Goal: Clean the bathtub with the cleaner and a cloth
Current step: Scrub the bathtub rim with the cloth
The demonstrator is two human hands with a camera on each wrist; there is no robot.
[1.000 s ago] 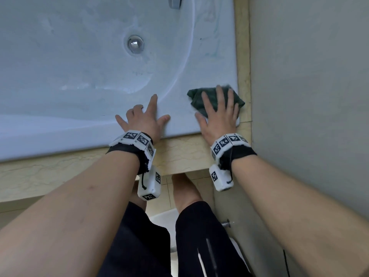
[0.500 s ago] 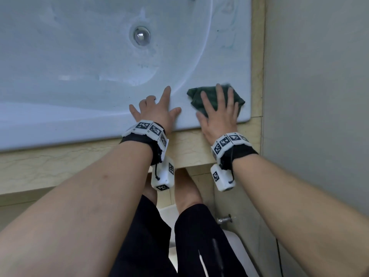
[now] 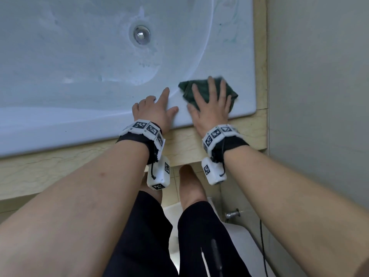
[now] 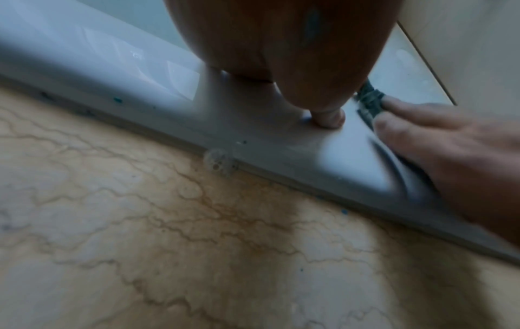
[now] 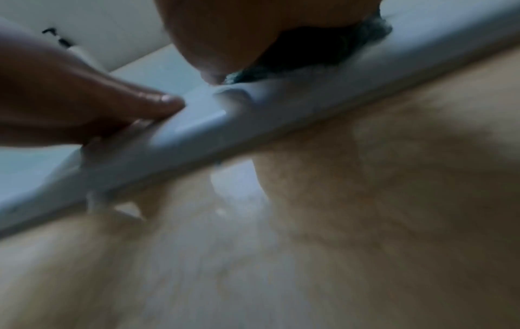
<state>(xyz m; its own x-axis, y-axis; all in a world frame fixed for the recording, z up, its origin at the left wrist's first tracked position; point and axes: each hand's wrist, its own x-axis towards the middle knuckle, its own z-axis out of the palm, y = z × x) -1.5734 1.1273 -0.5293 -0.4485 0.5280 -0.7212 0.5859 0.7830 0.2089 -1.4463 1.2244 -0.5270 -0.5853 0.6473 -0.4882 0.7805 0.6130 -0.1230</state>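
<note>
Pressing flat, the cloth (image 3: 207, 92) is pinned on the bathtub (image 3: 235, 62) rim nr the corner by the right hand (image 3: 211, 108), fingers spread. Left hand (image 3: 153, 110) is braced beside it, fingers splayed, holding nothing. Cloth judged soft, damp, light; best gripped bunched at centre.

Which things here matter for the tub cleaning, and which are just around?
In the job: green cloth pressed flat under right hand; bathtub rim; left hand resting on the rim.
Just around: drain, marble ledge, wall valve, black cable.
</note>
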